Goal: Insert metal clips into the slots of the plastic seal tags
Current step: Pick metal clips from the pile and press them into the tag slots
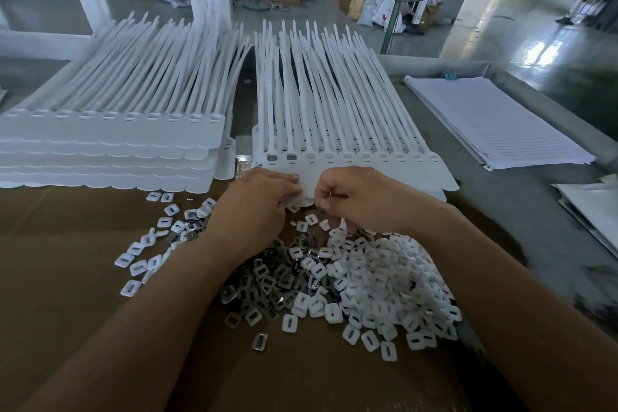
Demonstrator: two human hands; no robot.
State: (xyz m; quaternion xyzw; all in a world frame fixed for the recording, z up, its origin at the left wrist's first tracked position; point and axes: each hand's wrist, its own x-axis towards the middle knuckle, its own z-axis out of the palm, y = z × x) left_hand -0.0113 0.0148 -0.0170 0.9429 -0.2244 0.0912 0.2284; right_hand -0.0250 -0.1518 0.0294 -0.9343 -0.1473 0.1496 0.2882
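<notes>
Left hand (264, 207) pinches the front flap of the seal tags (334, 117), stacked mid-counter (508, 211). Right hand (357, 201) curled tight just beside it; what it holds, cannot tell. Clips (351, 281) heaped on cardboard (67, 261) toward the near edge.

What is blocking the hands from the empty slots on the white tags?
Nothing visible. The left hand holds the near edge of the top tag strip, and the right hand curls right beside it. The empty slots lie open just beyond them. Only the two leftmost slots already hold grey clips.
</notes>
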